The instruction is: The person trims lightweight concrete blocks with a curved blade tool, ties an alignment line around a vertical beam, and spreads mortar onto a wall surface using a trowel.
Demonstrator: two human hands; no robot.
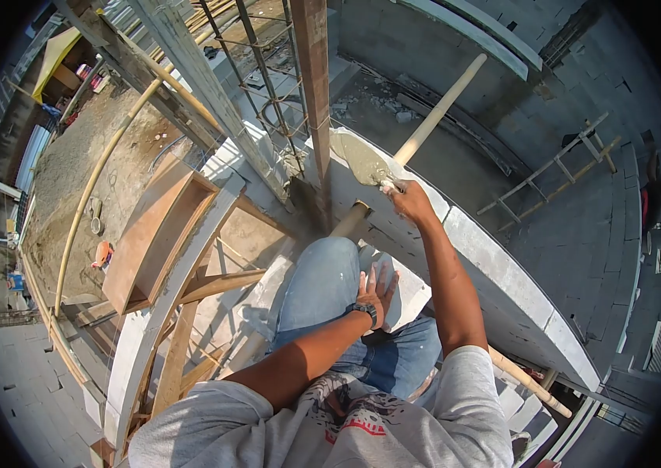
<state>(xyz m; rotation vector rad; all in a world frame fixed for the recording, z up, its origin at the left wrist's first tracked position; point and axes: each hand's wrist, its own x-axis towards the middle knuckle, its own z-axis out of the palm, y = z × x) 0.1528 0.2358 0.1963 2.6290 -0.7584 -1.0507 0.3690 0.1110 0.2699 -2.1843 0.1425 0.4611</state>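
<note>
My right hand (409, 200) is closed at the near end of a grey, mortar-coated trowel (363, 161), over the top edge of a curved block wall (494, 261). Its handle is mostly hidden by my fingers, and wet mortar blends with the blade. My left hand (378, 293), with a watch at the wrist, lies with spread fingers against a pale lightweight block (408, 300). That block rests by my bent knees, partly covered by the hand and my jeans.
A bamboo pole (444, 108) crosses beyond the wall. Upright rebar (260, 62) and a wooden post (311, 86) stand ahead. Left are a curved plywood form (160, 234) and timber braces (221, 286). A ladder (553, 171) leans low at right.
</note>
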